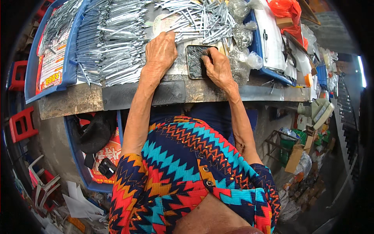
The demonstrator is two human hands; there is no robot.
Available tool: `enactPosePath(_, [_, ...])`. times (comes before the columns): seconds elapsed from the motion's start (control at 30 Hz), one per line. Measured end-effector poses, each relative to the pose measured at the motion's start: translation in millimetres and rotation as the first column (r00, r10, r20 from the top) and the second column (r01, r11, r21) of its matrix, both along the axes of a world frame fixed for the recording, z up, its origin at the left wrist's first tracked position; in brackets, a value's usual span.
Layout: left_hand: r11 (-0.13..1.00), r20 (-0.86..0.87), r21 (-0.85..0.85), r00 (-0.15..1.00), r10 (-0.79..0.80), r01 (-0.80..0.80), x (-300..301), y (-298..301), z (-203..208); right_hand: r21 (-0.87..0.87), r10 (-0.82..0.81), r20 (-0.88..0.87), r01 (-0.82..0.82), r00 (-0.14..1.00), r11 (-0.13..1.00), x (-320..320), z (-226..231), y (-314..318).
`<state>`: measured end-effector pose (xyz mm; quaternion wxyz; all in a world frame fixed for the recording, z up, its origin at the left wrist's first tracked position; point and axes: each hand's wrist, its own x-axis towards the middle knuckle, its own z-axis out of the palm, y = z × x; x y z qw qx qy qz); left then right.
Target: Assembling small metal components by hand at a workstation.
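My left hand (161, 50) rests on the workbench with its fingers curled, back of the hand up. Its fingertips are hidden, so what they hold cannot be made out. Just left of it lie rows of thin silvery metal strips (124, 46). A small dark rectangular tray (188, 64) full of short grey metal pins (196, 62) sits between my hands. Over the tray's right side, my right hand (219, 69) has thumb and fingers drawn together among the pins. Whatever is in that pinch is too small to name. Beyond the tray spreads a loose heap of metal strips (212, 23).
A blue tray (72, 66) holds more strips at the left. Clear plastic bags of small parts (242, 37) crowd the right, beside another blue tray (278, 77) with a red plastic bag (286, 11). Below the bench's metal-edged front (163, 93) stands a blue bin (76, 156).
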<state>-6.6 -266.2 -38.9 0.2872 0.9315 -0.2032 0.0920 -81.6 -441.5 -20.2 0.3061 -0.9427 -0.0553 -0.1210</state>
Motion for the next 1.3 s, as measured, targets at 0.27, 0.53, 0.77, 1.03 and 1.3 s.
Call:
enactPosePath(0.27, [0.901, -0.125, -0.429, 0.992, 0.013, -0.066, -4.7, -2.9, 22.9, 0.134, -0.064, -0.118, 0.079, 0.991, 0.988, 1.3, 3.0, -7.2])
enactPosePath(0.53, [0.491, -0.207, -0.868, 0.952, -0.224, -0.073, -6.6, -1.1, 30.0, 0.213, 0.030, -0.031, -0.023, 0.999, 0.977, 0.7, -2.1, -13.3])
enactPosePath(0.77, [0.339, -0.250, -0.938, 0.816, -0.521, -0.070, -9.8, -7.6, 28.1, 0.360, -0.015, -0.127, 0.060, 0.992, 0.931, -0.9, 15.0, 1.7])
enactPosePath(1.03, [0.612, -0.306, -0.786, 0.804, -0.510, 0.089, -12.0, -17.1, 17.3, 0.042, 0.076, 0.138, -0.082, 0.988, 0.996, 0.0, 21.5, 16.1])
enactPosePath(1.3, [0.443, -0.298, -0.896, 0.761, -0.577, -0.015, -12.0, -18.4, 18.8, 0.250, -0.009, 0.116, -0.020, 0.993, 0.968, -1.4, 22.7, 19.6])
